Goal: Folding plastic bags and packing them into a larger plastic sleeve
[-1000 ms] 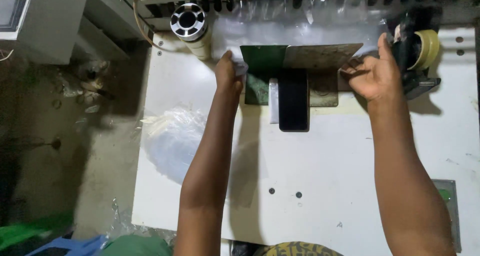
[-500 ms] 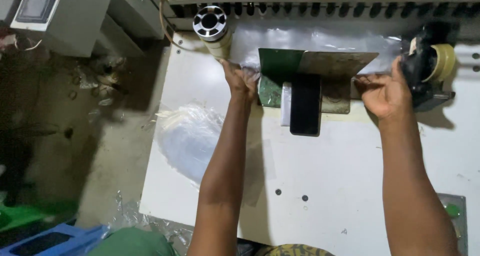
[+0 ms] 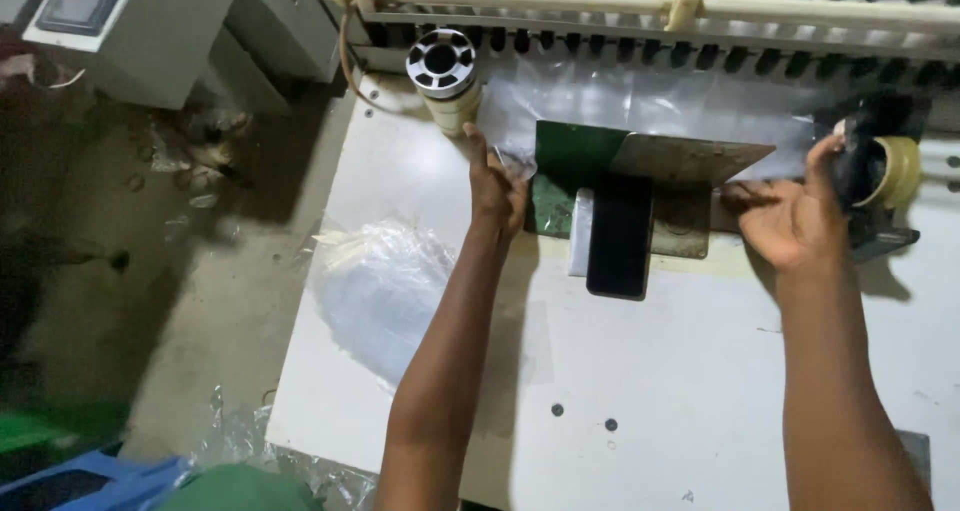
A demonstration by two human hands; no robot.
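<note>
Both my hands reach to the far edge of the white table (image 3: 700,391). My left hand (image 3: 497,189) pinches the left end of a clear plastic sheet (image 3: 650,101) beside the green plate (image 3: 575,156), fingers closed on it. Left of it, near the far left corner, stands a cream roll (image 3: 443,76). A black slab (image 3: 619,236) lies in the middle. My right hand (image 3: 790,221) presses half-curled at the sheet's right end, just beside the tape dispenser (image 3: 880,176); its grip I cannot tell.

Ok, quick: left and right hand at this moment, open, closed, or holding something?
Left hand: fingers pinching the edge of the clear plastic film.
Right hand: on the same film's right side beside the tape dispenser; its grip cannot be told.
</note>
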